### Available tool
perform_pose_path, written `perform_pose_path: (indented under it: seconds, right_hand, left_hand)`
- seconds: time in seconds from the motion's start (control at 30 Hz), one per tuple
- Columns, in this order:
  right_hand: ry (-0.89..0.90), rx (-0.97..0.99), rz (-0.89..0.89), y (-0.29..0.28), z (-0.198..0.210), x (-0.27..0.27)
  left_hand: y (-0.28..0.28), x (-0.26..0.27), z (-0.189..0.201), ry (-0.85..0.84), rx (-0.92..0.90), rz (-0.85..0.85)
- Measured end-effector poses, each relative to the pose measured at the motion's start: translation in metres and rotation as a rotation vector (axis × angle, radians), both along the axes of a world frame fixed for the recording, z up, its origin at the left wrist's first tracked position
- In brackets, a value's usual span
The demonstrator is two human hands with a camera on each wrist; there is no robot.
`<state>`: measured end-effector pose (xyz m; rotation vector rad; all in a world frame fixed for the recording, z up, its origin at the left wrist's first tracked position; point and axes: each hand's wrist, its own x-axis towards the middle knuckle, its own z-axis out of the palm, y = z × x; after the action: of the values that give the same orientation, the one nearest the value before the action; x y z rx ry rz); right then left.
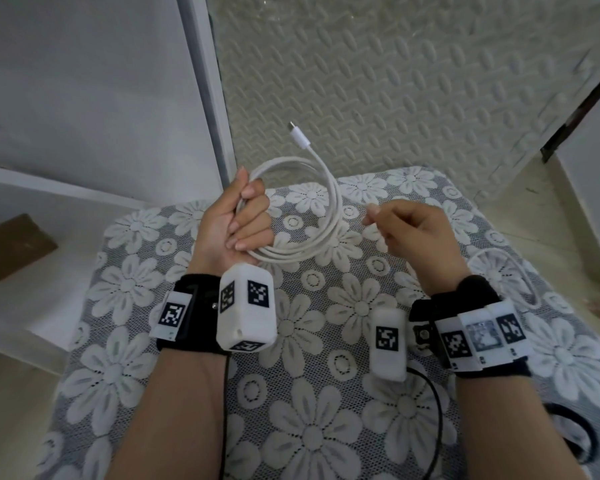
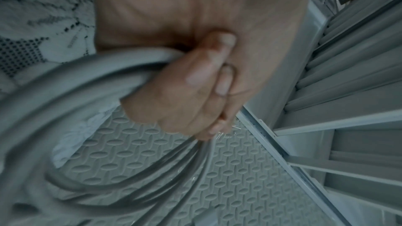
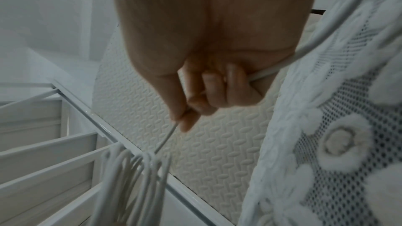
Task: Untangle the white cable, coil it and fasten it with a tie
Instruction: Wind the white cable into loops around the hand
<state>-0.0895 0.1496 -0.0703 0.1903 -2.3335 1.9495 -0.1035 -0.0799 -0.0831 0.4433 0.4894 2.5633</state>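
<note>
My left hand (image 1: 238, 221) grips the coiled white cable (image 1: 321, 216) in a closed fist above the lace-covered table (image 1: 326, 427), its plug end (image 1: 300, 136) sticking up past the loops. My right hand (image 1: 414, 230) pinches a thin white tie (image 3: 167, 137) between thumb and forefinger, just beside the coil.

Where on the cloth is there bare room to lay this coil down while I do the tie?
Bare cloth lies between the two wrists, below the coil that the left hand grips, and again left of the left forearm. The right edge is crowded: a loose white cable beside the right hand, black cords nearer you.
</note>
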Motion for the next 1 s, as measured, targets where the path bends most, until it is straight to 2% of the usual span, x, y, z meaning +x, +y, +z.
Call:
perform_pose_path:
  seconds: [0.07, 0.17, 0.4, 0.53, 0.67, 0.9, 1.0]
  right_hand:
    - [0.038, -0.085, -0.067, -0.001, 0.0, -0.001]
    - [0.057, -0.149, -0.044, -0.004, 0.002, -0.001]
    - [-0.158, -0.063, 0.152, -0.01, 0.001, 0.0]
    - [-0.064, 0.023, 0.242, -0.014, 0.005, 0.007]
    - [-0.071, 0.022, 0.18, -0.015, 0.005, 0.007]
    - [-0.066, -0.143, 0.063, -0.009, 0.01, 0.009]
    - [-0.072, -0.131, 0.081, -0.011, 0.013, 0.011]
  left_hand:
    - [0.003, 0.0, 0.0, 0.0, -0.07, 0.016]
    - [0.009, 0.0, 0.0, -0.006, -0.136, 0.049]
    - [0.011, -0.001, 0.001, -0.002, -0.138, 0.03]
    - [0.017, 0.002, 0.002, 0.015, -0.276, 0.006]
    - [0.023, 0.004, 0.002, 0.018, -0.394, 0.006]
    - [0.015, 0.001, 0.003, 0.008, -0.254, 0.077]
    - [0.016, 0.002, 0.002, 0.011, -0.23, 0.091]
